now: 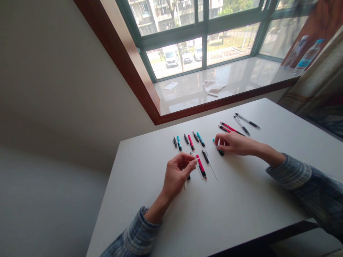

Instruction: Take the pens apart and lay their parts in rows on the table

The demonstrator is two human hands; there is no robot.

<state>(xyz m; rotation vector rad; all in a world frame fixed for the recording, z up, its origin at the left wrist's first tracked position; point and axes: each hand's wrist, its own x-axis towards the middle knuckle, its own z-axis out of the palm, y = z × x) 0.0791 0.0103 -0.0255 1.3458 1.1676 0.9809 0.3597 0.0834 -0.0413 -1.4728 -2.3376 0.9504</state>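
Teal/blk pen pc at tips of R grip, fingers curled; can't tell if held. L grip pinched shut on sm. white bit, red/blk pen just R. White counter below both.

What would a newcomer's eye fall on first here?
Likely the red, teal and black plastic pen parts on the white table, with the bare left hand pinching a small whitish piece over some and the bare right hand at a teal-and-black barrel on their right. Beyond, the bright, green-framed glass window stands out.
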